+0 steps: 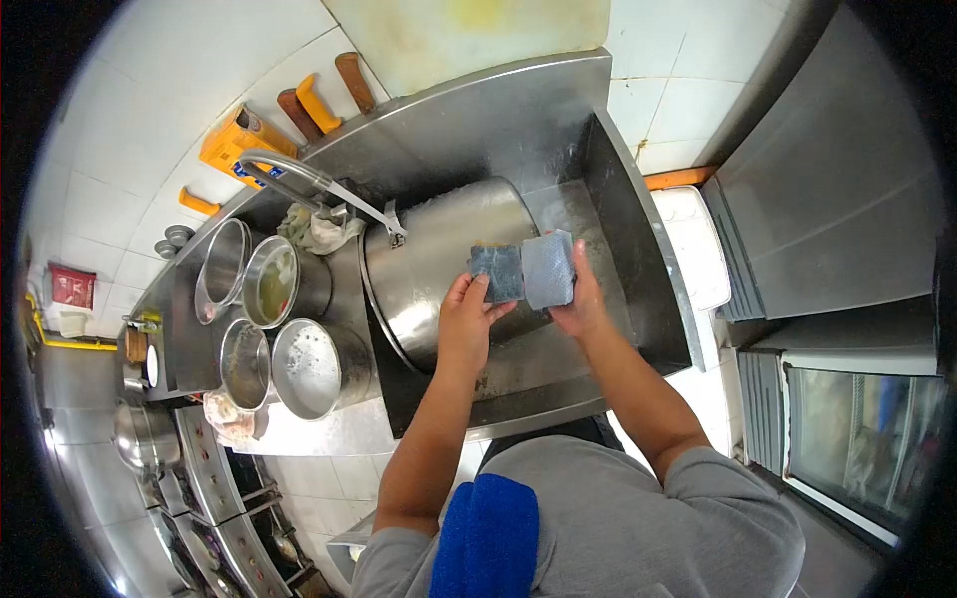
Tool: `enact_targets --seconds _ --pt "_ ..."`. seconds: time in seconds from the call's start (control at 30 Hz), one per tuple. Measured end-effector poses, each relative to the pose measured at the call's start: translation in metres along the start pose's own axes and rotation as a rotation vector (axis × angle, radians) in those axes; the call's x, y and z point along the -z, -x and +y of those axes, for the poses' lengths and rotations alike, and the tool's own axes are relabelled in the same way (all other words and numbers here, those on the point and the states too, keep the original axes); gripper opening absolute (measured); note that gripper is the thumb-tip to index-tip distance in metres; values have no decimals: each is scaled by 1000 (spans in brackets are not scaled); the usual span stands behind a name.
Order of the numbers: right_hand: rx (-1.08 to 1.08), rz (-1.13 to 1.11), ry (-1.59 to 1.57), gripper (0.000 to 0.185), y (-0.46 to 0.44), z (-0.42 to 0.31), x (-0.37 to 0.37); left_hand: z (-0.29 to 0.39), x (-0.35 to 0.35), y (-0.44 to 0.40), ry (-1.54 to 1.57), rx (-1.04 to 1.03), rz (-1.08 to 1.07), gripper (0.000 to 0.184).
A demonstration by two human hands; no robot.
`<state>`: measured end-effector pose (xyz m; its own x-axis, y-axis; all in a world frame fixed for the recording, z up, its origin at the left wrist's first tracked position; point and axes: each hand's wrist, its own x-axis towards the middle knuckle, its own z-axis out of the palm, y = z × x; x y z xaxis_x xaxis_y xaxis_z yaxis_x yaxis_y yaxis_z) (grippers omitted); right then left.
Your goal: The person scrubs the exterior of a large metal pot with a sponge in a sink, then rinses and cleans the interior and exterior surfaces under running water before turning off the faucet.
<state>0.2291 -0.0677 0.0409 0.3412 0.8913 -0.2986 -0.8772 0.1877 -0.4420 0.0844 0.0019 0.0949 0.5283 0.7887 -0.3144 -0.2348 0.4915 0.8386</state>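
Over the right-hand half of the sink (618, 214), both hands are up and loaded. Left hand (465, 317) pinches a dark scouring pad (495, 267), thumb on its upper face, fingers round the lower edge. Right hand (582, 301) grips a grey-blue scrubbing pad (547, 267), thumb along its right edge, remaining fingers mostly hidden behind it.

Key relation: pads side by side between the hands, dark one left, grey-blue one right, facing edges meeting in view; can't confirm actual contact. Grey-blue pad's long axis runs roughly front-to-back of the sink; dark one is near square, so no clear long axis. Each pad is nearest the hand that has it.

Steel stockpot (439, 234) lies on its side in the sink, long axis roughly left-right, rimmed end toward the sink's left edge. Pads overlap its right end in view; height gap unreadable.

Faucet (344, 191) reaches over from the back edge, by the rimmed end. Left of the sink, four metal pots stand grouped on the steel desk (349, 431); one (271, 286) holds yellowish liquid.
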Motion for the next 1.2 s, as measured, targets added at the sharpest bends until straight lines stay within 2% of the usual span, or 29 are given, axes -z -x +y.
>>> enact_targets --seconds 0.03,0.1,0.13,0.2,0.23,0.3,0.37,0.43,0.5,0.53,0.6,0.63,0.67,0.7,0.77,0.9,0.97,1.0,1.07,1.13,1.2 --pt "2 -3 0 50 -1 2 1 3 -2 1 -1 -2 -2 19" --pt "-171 -60 4 55 0 8 8 4 -4 3 -13 91 -68 21" --pt "-173 -51 3 55 7 3 -5 -2 0 1 -11 100 -67 21" --pt "-130 -34 584 59 15 -8 -32 -15 12 -8 -292 121 -74 25" --pt "-132 -30 582 59 8 -12 -28 -16 21 -6 -292 126 -74 25" --pt "191 238 1105 62 -22 -29 -11 -12 48 2 -893 -353 186 37" --pt "706 363 1366 56 -60 -37 10 -14 101 13 -1318 -879 563 50" --pt "749 424 1454 54 -87 -43 7 -26 139 29 -1015 -653 740 50" --pt "800 471 1543 53 -105 -37 -2 -35 171 40 -936 -147 586 53" --pt "723 432 1573 48 -113 -29 -7 -41 171 42 -1136 14 548 51" --pt "643 389 1598 44 -123 -8 -9 -46 177 38 -1128 42 557 50" --pt "777 320 1726 43 -125 5 -7 -49 180 34 -1115 67 563 50" --pt "913 251 1852 42 -125 13 0 -50 184 25 -1129 -87 561 50" --pt "912 258 1859 42 -119 13 2 -39 173 16 -1060 -136 573 49" --pt "1027 113 1878 39 -99 13 8 -31 151 7 -933 -171 597 47" --pt "1006 101 1905 36 -34 25 51 -8 140 -32 -1003 -206 599 44" --pt "765 187 2064 36 -11 25 53 20 131 -54 -953 -80 561 43" --pt "709 302 2112 36 -25 18 49 23 140 -72 -951 -79 560 43" --pt "695 324 1990 35 -97 -1 48 26 170 -102 -1253 -74 538 46" --pt "550 180 2017 31 -160 -7 28 30 199 -116 -1310 -25 474 47" --pt "580 120 2053 28 -168 1 9 31 228 -132 -1352 23 422 48"
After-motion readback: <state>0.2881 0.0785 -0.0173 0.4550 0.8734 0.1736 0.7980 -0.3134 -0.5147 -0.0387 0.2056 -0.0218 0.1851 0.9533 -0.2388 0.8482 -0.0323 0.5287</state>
